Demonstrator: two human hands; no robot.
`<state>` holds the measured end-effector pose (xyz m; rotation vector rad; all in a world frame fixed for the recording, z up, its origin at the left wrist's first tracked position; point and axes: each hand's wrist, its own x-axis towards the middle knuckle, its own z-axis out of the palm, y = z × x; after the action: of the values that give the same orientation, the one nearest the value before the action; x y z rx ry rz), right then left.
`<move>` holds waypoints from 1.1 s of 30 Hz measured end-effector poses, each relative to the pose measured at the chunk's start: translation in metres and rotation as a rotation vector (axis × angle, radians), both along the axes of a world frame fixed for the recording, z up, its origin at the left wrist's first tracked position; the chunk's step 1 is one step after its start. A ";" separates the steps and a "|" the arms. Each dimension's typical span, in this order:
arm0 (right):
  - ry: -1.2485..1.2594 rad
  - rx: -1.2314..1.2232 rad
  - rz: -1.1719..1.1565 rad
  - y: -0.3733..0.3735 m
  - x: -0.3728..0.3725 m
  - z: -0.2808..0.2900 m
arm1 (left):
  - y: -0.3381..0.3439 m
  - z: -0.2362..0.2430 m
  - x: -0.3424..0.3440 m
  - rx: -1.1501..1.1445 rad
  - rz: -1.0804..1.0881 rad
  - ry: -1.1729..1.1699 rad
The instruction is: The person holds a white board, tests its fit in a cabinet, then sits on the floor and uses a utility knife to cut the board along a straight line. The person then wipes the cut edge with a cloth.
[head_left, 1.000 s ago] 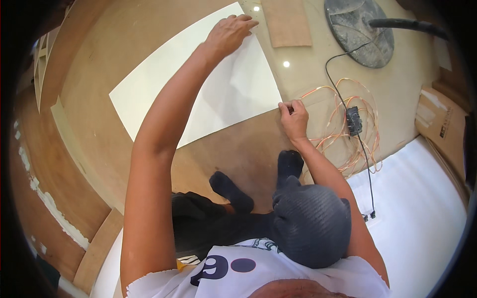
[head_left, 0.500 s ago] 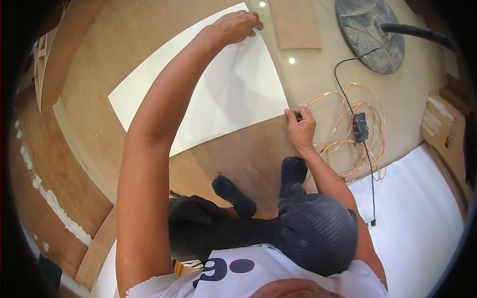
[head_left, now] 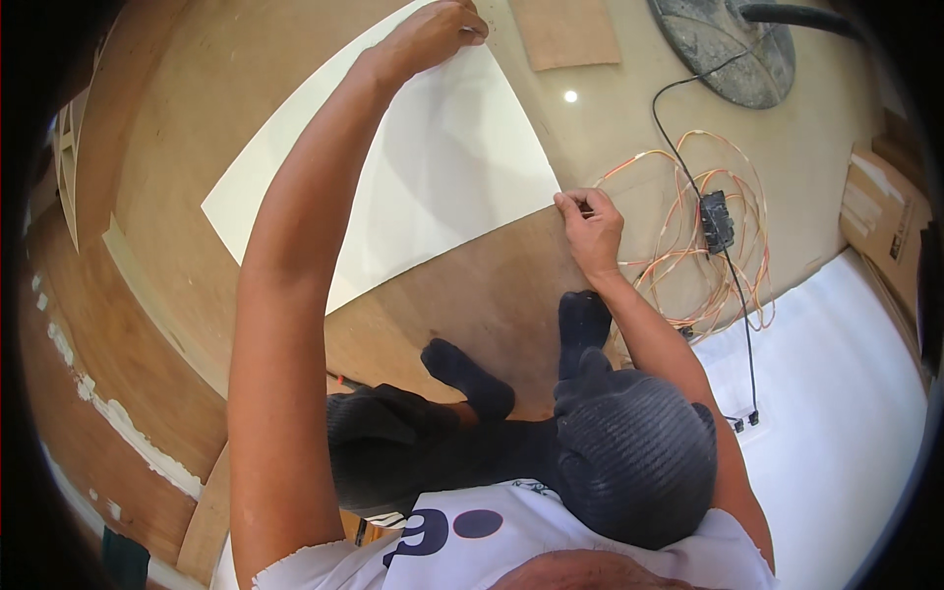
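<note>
Though the white sheet point(head_left: 433, 177) is lying spread, work's looking unfinished: right hand point(head_left: 594, 228) pinching one corner, left hand point(head_left: 433, 35) curling, grip unclear.

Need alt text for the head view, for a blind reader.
A person's right hand pinches the right corner of a white sheet, left hand at its far end, over a brown floor; coiled orange wires lie to the right.
</note>
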<state>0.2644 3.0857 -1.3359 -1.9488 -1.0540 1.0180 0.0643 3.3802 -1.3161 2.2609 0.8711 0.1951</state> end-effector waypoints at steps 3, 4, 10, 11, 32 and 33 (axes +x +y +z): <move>-0.010 0.023 -0.009 -0.001 -0.001 -0.001 | -0.005 -0.002 -0.002 0.013 0.046 -0.045; -0.008 0.028 -0.011 -0.001 -0.001 -0.001 | -0.005 -0.003 -0.002 0.018 0.049 -0.050; 0.022 0.019 -0.053 -0.003 -0.003 -0.002 | -0.006 -0.008 -0.002 0.034 0.053 -0.097; 0.019 0.015 -0.057 -0.002 -0.003 0.000 | -0.006 -0.010 -0.004 0.012 0.062 -0.083; 0.038 -0.009 -0.009 -0.001 0.000 -0.004 | -0.008 -0.020 -0.006 0.107 0.075 -0.082; 0.017 -0.006 -0.002 0.000 0.000 -0.003 | -0.007 -0.019 -0.005 0.077 0.077 -0.059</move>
<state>0.2645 3.0854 -1.3391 -1.9425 -1.0403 1.0358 0.0596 3.3730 -1.3353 2.2820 0.9341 0.3343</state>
